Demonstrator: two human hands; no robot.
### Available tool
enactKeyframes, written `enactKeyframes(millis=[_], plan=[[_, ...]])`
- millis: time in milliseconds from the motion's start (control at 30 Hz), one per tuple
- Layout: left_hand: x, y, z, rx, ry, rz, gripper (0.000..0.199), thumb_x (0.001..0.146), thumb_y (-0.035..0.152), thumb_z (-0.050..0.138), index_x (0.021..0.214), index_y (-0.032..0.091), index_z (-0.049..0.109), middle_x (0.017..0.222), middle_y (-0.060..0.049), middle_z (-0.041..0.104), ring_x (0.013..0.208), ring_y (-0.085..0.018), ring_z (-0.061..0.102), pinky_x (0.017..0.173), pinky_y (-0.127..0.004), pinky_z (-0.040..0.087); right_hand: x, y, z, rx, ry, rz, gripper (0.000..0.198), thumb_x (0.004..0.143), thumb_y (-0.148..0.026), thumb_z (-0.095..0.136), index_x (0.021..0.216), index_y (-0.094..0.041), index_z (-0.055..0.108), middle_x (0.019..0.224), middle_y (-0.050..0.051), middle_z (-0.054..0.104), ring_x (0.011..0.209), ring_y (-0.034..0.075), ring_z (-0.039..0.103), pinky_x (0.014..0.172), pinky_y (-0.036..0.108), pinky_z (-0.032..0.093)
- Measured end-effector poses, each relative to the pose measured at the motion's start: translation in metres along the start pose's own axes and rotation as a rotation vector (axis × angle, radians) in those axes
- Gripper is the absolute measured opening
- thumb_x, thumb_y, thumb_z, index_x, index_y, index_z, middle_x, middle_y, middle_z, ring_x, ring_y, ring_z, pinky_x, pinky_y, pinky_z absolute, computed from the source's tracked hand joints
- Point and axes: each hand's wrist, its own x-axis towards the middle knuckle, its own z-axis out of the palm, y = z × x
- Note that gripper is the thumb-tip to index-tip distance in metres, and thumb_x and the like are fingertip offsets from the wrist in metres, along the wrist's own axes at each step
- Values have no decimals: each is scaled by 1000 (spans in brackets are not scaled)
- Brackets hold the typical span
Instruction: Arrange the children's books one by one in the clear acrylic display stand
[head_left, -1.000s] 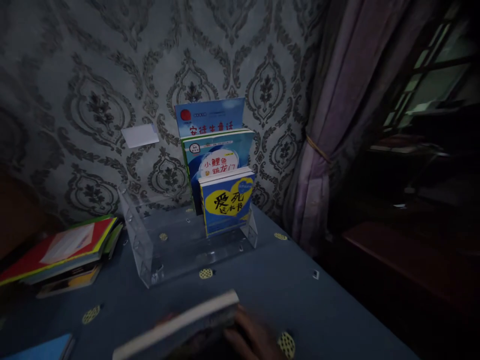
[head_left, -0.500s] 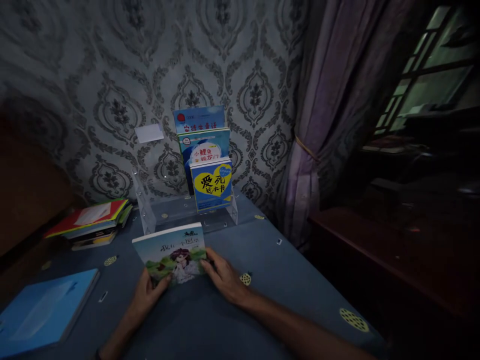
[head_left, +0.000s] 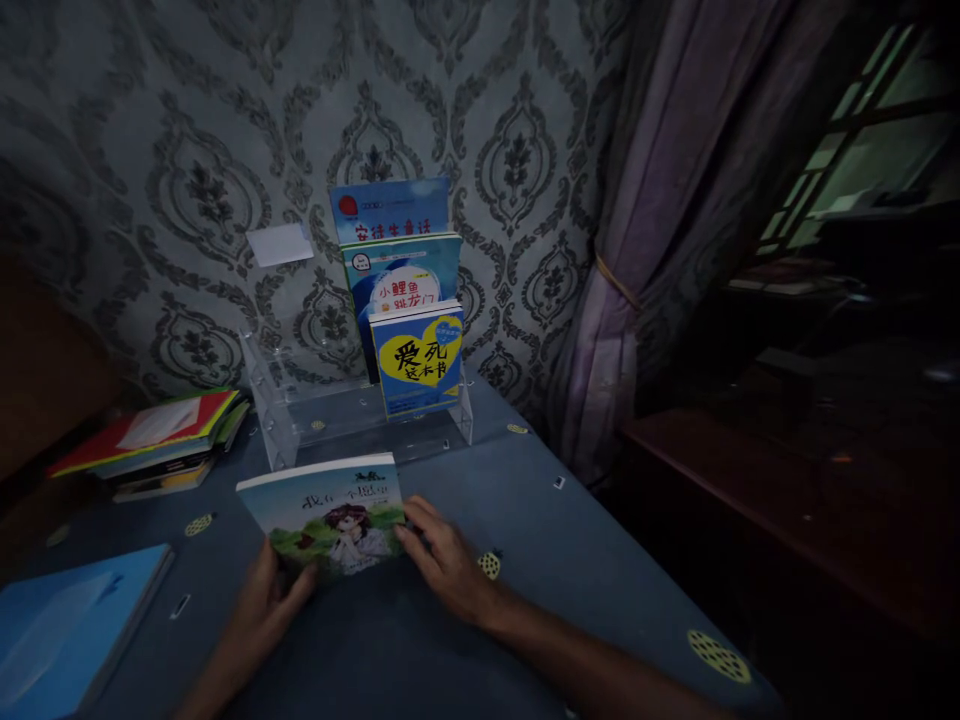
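Observation:
Between my two hands is a paperback book [head_left: 337,515] with a child and green hills on its cover, tilted back with the cover facing me. My left hand [head_left: 271,590] grips its lower left corner, thumb over the front. At the right edge, my right hand [head_left: 442,555] pinches the book between thumb and fingers. Just beyond stands a clear acrylic book rack [head_left: 274,405]. On the rack's right side, a blue and yellow book [head_left: 420,362] stands in front of a teal book [head_left: 405,270] and a taller blue book [head_left: 394,208].
To the left lies a stack of books [head_left: 154,440] with a red and yellow one on top. Nearer, a blue book [head_left: 75,625] lies flat on the grey-blue tablecloth [head_left: 525,560]. Behind are a patterned wall and a tied purple curtain [head_left: 615,300].
The view has shifted slightly, with the rack and books appearing a little larger and farther left. Both hands still hold the book in much the same pose.

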Motion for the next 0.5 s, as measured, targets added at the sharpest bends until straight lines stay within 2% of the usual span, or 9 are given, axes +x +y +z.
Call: enactKeyframes(millis=[167,300,400,500], plan=[[7,3,9,-10,-84,29,40,76,53,65,100,22,58,93,-7,72,86,-25,70,71,-34,57,11,12,-10,-6,18,19,30,97,-23,45,122,-22,63,112,7,71,107,21,65,95,33,50],[20,8,30,42,-89,167,33,81,52,62,93,22,57,80,-4,68,73,-21,65,63,-30,52,18,29,-27,-65,135,1,32,98,-28,46,126,-22,61,120,8,70,110,23,65,97,36,51],[32,17,54,84,-57,266,35,85,56,57,88,22,56,77,-3,64,72,-21,62,65,-32,51,18,42,-45,-144,233,-23,29,99,-32,46,121,-21,61,112,8,71,104,23,66,94,36,53],[41,29,78,109,-50,293,38,89,59,50,85,22,56,74,-2,61,71,-21,61,67,-35,53,11,51,-63,-222,306,-41,23,100,-34,46,111,-22,62,100,7,70,95,23,67,88,36,55]])
